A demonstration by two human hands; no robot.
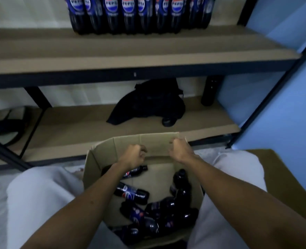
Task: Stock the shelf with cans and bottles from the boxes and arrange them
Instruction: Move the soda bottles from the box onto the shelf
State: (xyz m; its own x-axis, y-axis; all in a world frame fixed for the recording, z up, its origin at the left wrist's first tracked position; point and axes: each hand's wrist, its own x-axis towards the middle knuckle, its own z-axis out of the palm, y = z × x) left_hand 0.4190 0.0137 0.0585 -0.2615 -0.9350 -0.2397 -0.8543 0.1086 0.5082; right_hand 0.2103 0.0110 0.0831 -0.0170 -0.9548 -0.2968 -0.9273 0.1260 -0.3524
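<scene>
Cardboard forms the open box that is set on the floor between the knees of a crouched person, just in front of the lower shelf, presumably so that stock can be lifted straight out and up. Several dark cola bottles are left lying loose on their sides in the bottom of the box, heaped toward the near corner, which suggests that the box is partly emptied. On the upper shelf a row of standing bottles is seen pushed toward the back with labels turned forward, while the front strip of that shelf is left bare. The left hand is held over the far part of the box with its fingers loosely curled, and nothing is seen to be held in it. The right hand is raised at the far rim of the box, its fingers curled; whether the flap edge is pinched or merely touched cannot be told, since the frame is blurred there. It is judged that both hands are between picks and that a reach down for another bottle is called for next. A dark bag and a dark flask are kept on the lower shelf.
</scene>
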